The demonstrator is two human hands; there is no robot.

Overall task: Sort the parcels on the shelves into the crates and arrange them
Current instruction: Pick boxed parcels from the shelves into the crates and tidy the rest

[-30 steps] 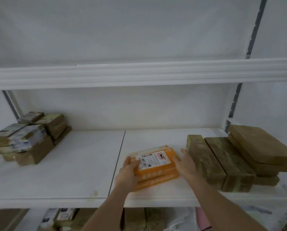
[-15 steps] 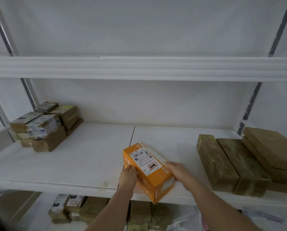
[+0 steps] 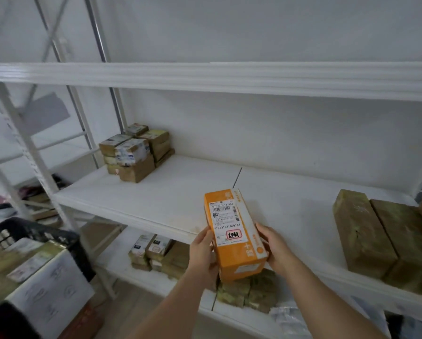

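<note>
Left hand (image 3: pixel 202 250): fingers curled round the left long edge of the orange parcel (image 3: pixel 234 236), thumb lying on its top face beside the white shipping label (image 3: pixel 227 223). Right hand (image 3: pixel 273 248): fingers wrapped under and round the right long edge, thumb on the upper side. Both hands gripped the same item.

Orange parcel: oblong carton, held off the board at the near edge of the middle shelf (image 3: pixel 156 199), long axis pointing away from the person, label face up (barcode and a red stamp legible, small print not).

Brown parcels (image 3: pixel 366 236): a row of taped oblong boxes lying on the middle shelf to the right of the orange parcel, apart from it, the rightmost cut off by the frame.

Small parcel stack (image 3: pixel 134 152): labelled and plain brown boxes piled at the far left of the middle shelf, against the back wall.

Lower shelf (image 3: pixel 121 263): more small labelled boxes (image 3: pixel 151 250) and taped brown parcels directly below the hands.

Black crate (image 3: pixel 33 236): plastic, lattice-walled, at near left beside the shelving upright, holding parcels (contents blurred).

Upper shelf (image 3: pixel 205 77): white board above, only its front edge in view.
</note>
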